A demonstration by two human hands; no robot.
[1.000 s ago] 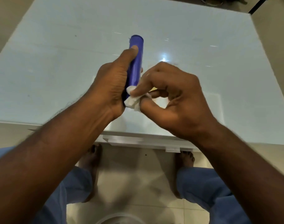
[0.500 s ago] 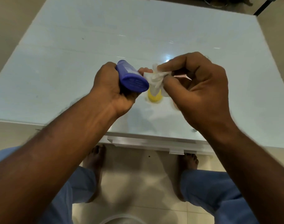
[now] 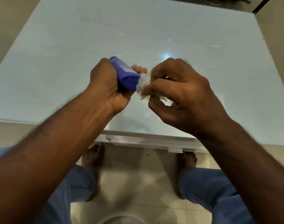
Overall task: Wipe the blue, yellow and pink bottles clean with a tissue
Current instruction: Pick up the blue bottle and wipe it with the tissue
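We see the blue bottle (image 3: 127, 77) above the counter (image 3: 57, 62), gripped in our left hand (image 3: 105, 84). Right hand (image 3: 178, 94) fingers pinch a tissue (image 3: 142, 85) against its end. The yellow bottle (image 3: 149, 73) is barely visible behind.

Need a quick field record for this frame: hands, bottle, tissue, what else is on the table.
left hand: shut around the blue bottle, held above the table, one end tilted toward the camera
right hand: pinching a crumpled white tissue
contact: tissue pressed against the bottle's near end
yellow bottle: only a sliver shows behind the tissue
pink bottle: not visible
table: pale, glossy
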